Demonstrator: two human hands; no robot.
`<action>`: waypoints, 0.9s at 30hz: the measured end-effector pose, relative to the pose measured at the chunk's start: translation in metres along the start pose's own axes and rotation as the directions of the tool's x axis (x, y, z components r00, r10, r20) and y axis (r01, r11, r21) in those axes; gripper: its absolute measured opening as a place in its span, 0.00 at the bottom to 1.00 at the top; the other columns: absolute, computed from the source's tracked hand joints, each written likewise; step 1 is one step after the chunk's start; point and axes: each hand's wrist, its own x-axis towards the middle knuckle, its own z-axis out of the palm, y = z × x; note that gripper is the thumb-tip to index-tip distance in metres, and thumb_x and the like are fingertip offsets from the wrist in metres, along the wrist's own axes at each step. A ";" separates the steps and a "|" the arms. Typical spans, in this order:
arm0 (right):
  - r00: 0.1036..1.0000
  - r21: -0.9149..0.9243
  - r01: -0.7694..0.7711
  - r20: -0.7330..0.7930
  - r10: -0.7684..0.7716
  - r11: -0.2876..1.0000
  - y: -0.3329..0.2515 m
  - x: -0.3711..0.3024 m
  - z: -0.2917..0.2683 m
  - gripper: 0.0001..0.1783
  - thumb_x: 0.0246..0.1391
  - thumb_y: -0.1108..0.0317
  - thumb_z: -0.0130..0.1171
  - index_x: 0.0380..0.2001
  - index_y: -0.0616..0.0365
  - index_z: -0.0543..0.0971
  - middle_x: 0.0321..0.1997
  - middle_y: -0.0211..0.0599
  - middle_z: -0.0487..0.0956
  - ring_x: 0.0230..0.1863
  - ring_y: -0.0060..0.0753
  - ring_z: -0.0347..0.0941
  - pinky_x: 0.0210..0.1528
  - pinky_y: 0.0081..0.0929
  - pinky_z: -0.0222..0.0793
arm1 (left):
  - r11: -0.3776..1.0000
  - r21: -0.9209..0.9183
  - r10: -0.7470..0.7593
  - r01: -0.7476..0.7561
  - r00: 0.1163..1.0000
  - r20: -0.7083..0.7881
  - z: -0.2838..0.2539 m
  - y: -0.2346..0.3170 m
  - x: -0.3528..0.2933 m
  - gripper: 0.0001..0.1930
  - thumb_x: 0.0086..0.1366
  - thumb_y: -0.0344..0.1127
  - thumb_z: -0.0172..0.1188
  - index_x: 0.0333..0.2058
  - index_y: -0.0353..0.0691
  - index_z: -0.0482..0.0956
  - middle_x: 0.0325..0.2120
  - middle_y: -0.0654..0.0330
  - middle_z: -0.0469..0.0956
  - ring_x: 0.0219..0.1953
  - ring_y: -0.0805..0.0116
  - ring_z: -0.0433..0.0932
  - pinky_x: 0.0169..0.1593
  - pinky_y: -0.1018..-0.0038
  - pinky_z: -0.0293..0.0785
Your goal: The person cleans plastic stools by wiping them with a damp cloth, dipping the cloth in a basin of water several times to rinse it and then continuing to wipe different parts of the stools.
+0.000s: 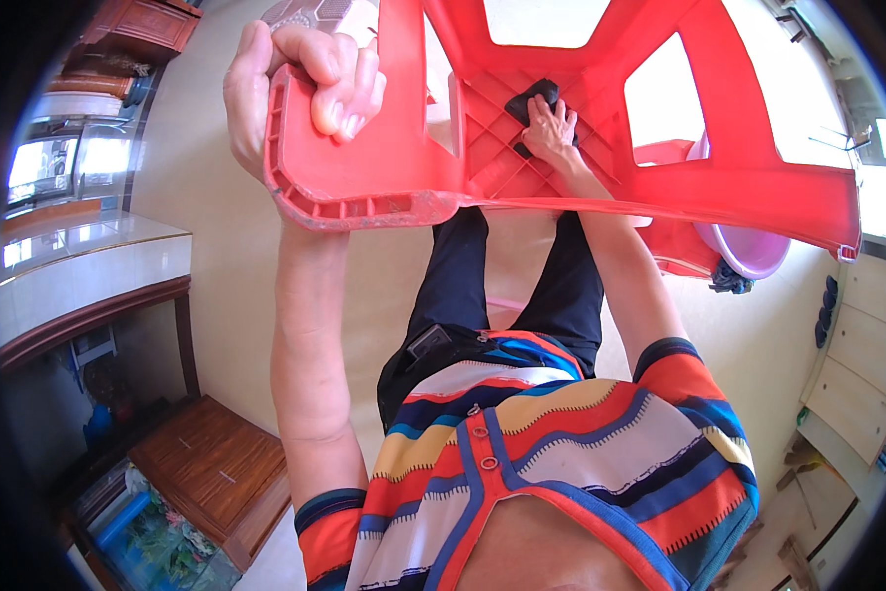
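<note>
A red plastic stool [364,177] is tipped over in front of me, its hollow inside with the ribbed underside of the seat facing me. My left hand [310,84] is closed around the end of one leg at the upper left, with the fingers curled over the leg's edge. Inside the stool, my right hand [551,130] presses a black cloth [531,97] against the ribbed underside. Part of the cloth lies hidden beneath the fingers.
To the right, a purple basin [758,251] has a dark cloth [730,279] at its rim, beside another red plastic piece [674,246]. A white-topped counter [98,261] and a brown wooden cabinet [211,473] stand at the left. Pale drawers [861,364] line the right.
</note>
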 end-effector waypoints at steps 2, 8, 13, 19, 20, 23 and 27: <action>0.992 -0.168 0.124 -0.009 -0.127 0.978 -0.007 -0.009 -0.001 0.33 0.45 0.62 0.50 0.58 0.54 0.64 0.65 0.33 0.59 0.68 0.54 0.44 0.61 0.68 0.35 | 1.000 -0.001 0.001 -0.001 1.000 0.022 -0.002 0.001 -0.001 0.25 0.69 0.46 0.30 0.20 0.39 0.70 0.09 0.66 0.62 0.14 0.75 0.59 0.21 0.80 0.58; 0.947 -0.111 0.129 0.309 -0.089 0.985 -0.022 0.002 -0.019 0.38 0.40 0.62 0.57 0.59 0.48 0.63 0.67 0.27 0.55 0.70 0.51 0.37 0.63 0.69 0.29 | 1.000 -0.004 0.005 -0.005 1.000 0.002 -0.002 0.000 -0.004 0.26 0.69 0.46 0.30 0.21 0.39 0.71 0.09 0.66 0.63 0.14 0.75 0.60 0.21 0.80 0.58; 0.963 -0.036 0.171 0.217 -0.159 0.985 -0.002 0.001 -0.016 0.36 0.36 0.56 0.61 0.54 0.45 0.68 0.63 0.23 0.62 0.69 0.48 0.43 0.61 0.69 0.35 | 1.000 -0.011 -0.002 0.003 0.999 0.055 -0.001 0.001 0.001 0.26 0.69 0.46 0.30 0.21 0.39 0.71 0.09 0.66 0.63 0.14 0.75 0.60 0.21 0.80 0.59; 0.934 -0.092 0.227 0.304 -0.190 0.970 0.002 0.000 -0.019 0.37 0.39 0.56 0.58 0.58 0.44 0.65 0.64 0.26 0.60 0.70 0.49 0.40 0.62 0.69 0.34 | 1.000 -0.022 -0.004 0.005 0.996 0.086 -0.002 0.001 -0.003 0.25 0.70 0.43 0.30 0.22 0.38 0.72 0.11 0.68 0.63 0.16 0.77 0.58 0.23 0.81 0.58; 0.932 -0.087 0.231 0.305 -0.195 0.969 -0.002 0.003 -0.015 0.37 0.39 0.56 0.58 0.58 0.44 0.65 0.64 0.26 0.60 0.70 0.49 0.40 0.62 0.69 0.34 | 1.000 -0.017 -0.005 0.006 0.997 0.082 -0.002 0.001 -0.003 0.25 0.70 0.43 0.30 0.22 0.38 0.72 0.11 0.68 0.63 0.16 0.77 0.58 0.23 0.81 0.58; 0.948 -0.065 0.183 0.275 -0.158 0.981 0.002 0.006 -0.012 0.38 0.40 0.55 0.57 0.58 0.44 0.64 0.65 0.27 0.58 0.70 0.50 0.39 0.62 0.68 0.33 | 0.999 -0.041 -0.014 0.019 0.993 0.115 0.002 0.000 0.000 0.25 0.70 0.44 0.30 0.23 0.38 0.72 0.11 0.68 0.63 0.16 0.77 0.58 0.24 0.81 0.58; 0.960 -0.008 0.183 0.215 -0.177 0.983 -0.003 0.001 -0.006 0.33 0.40 0.56 0.58 0.54 0.45 0.68 0.63 0.28 0.61 0.68 0.50 0.46 0.61 0.68 0.37 | 0.999 -0.050 -0.010 0.017 0.989 0.148 -0.006 0.002 0.000 0.25 0.70 0.44 0.30 0.24 0.38 0.72 0.12 0.68 0.63 0.17 0.77 0.59 0.24 0.81 0.58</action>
